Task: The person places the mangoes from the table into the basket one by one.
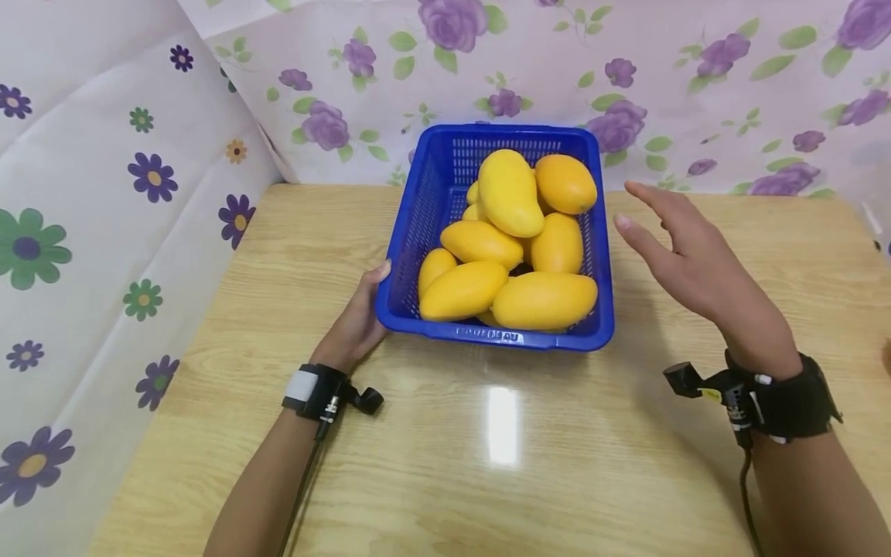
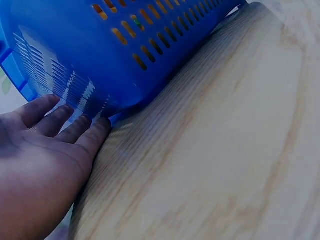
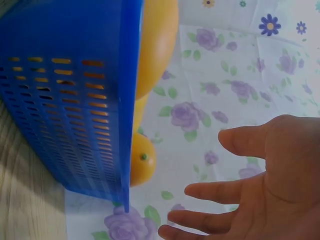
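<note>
A blue slotted plastic basket (image 1: 433, 203) stands on the wooden table (image 1: 487, 464), heaped with several yellow mangoes (image 1: 510, 192). My left hand (image 1: 358, 313) lies flat against the basket's near-left corner, straight fingers (image 2: 75, 127) touching its wall (image 2: 100, 55). My right hand (image 1: 685, 251) hovers in the air to the right of the basket, fingers (image 3: 220, 192) spread and holding nothing. In the right wrist view the basket wall (image 3: 65, 110) and two mangoes (image 3: 155, 45) rising above its rim are beside that hand.
A floral cloth (image 1: 696, 70) hangs behind the table, and a white flowered sheet (image 1: 104, 232) closes off the left side. The tabletop runs wide in front of and to the right of the basket.
</note>
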Available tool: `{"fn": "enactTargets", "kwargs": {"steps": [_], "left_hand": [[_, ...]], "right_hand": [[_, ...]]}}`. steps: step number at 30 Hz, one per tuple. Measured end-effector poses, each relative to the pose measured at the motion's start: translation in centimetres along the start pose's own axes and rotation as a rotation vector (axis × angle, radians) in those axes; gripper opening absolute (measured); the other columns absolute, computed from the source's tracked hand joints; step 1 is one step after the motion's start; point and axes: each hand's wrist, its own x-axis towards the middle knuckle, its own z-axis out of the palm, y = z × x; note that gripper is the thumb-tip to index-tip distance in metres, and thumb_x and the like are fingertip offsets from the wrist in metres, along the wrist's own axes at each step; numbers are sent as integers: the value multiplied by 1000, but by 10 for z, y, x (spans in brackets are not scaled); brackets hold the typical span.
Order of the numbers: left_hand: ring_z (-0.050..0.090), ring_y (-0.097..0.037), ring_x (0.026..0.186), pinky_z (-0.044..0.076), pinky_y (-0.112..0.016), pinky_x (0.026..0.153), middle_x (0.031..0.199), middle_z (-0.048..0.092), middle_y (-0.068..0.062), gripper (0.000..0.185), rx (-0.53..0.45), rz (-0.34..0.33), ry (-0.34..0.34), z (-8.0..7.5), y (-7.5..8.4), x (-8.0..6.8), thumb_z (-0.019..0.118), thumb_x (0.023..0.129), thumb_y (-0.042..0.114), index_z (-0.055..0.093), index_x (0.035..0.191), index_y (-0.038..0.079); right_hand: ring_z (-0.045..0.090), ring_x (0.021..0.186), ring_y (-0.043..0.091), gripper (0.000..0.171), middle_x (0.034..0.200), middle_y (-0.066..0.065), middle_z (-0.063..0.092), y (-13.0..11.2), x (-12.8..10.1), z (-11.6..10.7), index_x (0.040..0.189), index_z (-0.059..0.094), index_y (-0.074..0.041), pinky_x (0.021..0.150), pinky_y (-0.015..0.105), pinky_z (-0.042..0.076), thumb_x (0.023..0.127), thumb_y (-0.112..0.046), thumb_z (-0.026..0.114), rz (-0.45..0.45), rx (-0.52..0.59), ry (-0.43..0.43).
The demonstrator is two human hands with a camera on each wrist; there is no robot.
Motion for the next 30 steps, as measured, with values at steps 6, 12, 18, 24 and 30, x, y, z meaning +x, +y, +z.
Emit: {"fn": "enactTargets", "kwargs": {"steps": [6,12,18,24,30], "left_hand": [[53,-16,114,48,-28,94,133,52,-6,71,9,9,17,2,1,0,51,102,51,35,152,4],[52,-16,116,47,-29,96,135,51,-6,70,18,2,-9,5,0,4,50,102,51,35,153,5],[49,-16,122,45,-29,100,141,47,-6,71,25,5,-7,7,1,3,48,103,52,32,156,8],[46,-15,125,42,-28,102,145,44,-5,70,36,8,12,7,2,1,47,104,51,30,158,11],[43,-15,127,41,-27,103,149,40,-6,68,47,16,27,7,2,0,47,104,51,30,158,14]], "right_hand": [[16,152,36,61,166,12,21,0,-6,-10,162,26,-24,114,69,18,107,-42,46,24,-3,11],[17,151,39,61,166,12,20,6,-17,-23,162,24,-23,114,69,18,108,-39,46,42,-21,42],[13,152,41,63,167,16,16,14,-30,-35,163,21,-20,111,72,16,108,-39,46,78,-81,36],[9,150,48,66,166,23,11,26,-50,-47,163,16,-14,110,75,12,108,-38,45,119,-168,45],[7,149,51,68,166,26,8,41,-76,-59,163,12,-12,109,76,10,109,-37,44,158,-231,81]]}}
